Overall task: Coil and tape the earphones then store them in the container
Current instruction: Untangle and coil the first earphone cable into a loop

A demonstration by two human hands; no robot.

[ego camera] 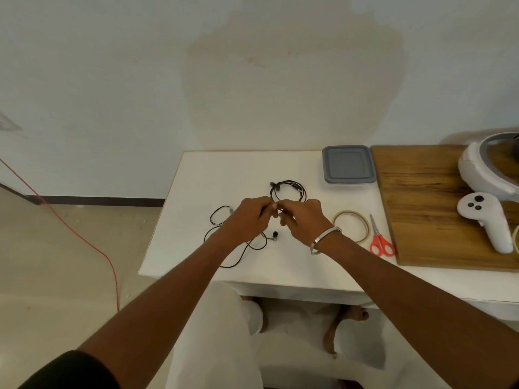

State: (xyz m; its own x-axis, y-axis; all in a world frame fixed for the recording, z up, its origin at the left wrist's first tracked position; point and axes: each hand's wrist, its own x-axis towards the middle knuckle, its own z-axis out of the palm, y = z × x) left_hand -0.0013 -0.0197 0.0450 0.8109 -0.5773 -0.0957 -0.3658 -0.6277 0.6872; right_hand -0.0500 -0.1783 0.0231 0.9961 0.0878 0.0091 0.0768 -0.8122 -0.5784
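Note:
Black wired earphones lie on the white table, part wound into a small coil just beyond my hands, the rest trailing loose to the left and front. One earbud rests below my hands. My left hand and my right hand meet above the table's middle, both pinching the cable at the coil's near side. A roll of clear tape sits to the right of my right wrist. The grey lidded container stands at the back right, lid on.
Red-handled scissors lie beside the tape. A wooden board on the right carries a white headset and a white controller. A red cord runs across the floor on the left.

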